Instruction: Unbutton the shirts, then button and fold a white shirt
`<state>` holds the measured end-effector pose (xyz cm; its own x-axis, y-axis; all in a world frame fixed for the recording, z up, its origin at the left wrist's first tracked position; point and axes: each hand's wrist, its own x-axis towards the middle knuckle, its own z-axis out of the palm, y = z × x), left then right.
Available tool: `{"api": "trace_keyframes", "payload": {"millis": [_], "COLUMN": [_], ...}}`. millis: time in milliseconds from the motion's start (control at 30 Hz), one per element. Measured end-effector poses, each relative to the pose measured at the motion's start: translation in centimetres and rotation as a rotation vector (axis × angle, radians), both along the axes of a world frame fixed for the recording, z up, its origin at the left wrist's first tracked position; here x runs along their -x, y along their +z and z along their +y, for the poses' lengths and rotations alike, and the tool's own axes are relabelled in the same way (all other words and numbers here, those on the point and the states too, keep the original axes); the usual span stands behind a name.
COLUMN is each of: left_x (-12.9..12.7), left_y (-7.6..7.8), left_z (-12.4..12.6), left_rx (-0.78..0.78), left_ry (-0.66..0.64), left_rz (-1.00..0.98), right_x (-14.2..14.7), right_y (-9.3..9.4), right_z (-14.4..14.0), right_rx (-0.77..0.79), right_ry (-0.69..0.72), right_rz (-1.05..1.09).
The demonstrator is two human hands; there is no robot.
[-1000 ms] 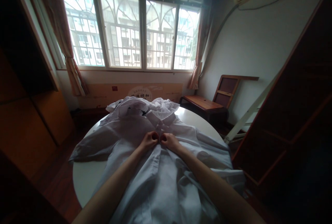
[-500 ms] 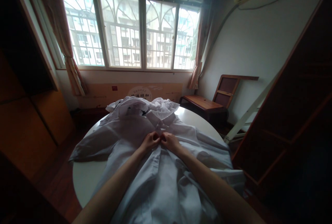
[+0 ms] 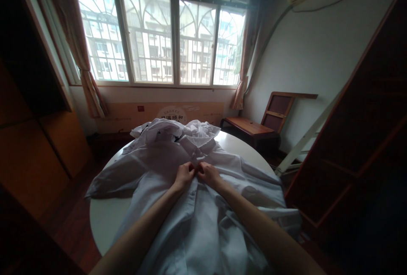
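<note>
A white long-sleeved shirt (image 3: 178, 232) lies spread over a round white table (image 3: 103, 220), its collar pointing away from me. My left hand (image 3: 185, 174) and my right hand (image 3: 207, 173) meet at the front placket, a little below the collar. Both are closed, with fingertips pinching the shirt's front edges close together. Any button between the fingers is too small and too hidden to make out. Beyond the collar lies a heap of crumpled white cloth (image 3: 165, 128) with some dark marks.
Behind the table, a long cardboard box (image 3: 127, 116) leans below the barred window. To the right stand a low wooden bench (image 3: 249, 125) and a white ladder-like frame (image 3: 295, 152). A tilted dark wooden panel (image 3: 343, 160) rises at far right; orange cabinets (image 3: 28, 160) are at left.
Very little differs. My left hand has shifted slightly at the placket; the shirt and my right hand look nearly the same.
</note>
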<state>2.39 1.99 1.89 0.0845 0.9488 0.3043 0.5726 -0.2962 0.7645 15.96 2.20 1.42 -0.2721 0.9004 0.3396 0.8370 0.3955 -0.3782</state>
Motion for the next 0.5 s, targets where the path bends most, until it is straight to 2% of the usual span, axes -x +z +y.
{"api": "trace_keyframes", "payload": {"millis": [233, 500], "left_x": [0.13, -0.14], "left_y": [-0.19, -0.62], "left_z": [-0.01, 0.13], "left_rx": [0.074, 0.083], "left_ry": [0.014, 0.058], "left_rz": [-0.207, -0.343], "right_x": [0.01, -0.05], "right_y": [0.03, 0.28], "right_z": [0.4, 0.33], "right_rx": [0.022, 0.024], "right_ry": [0.012, 0.022], "right_rz": [0.097, 0.184]}}
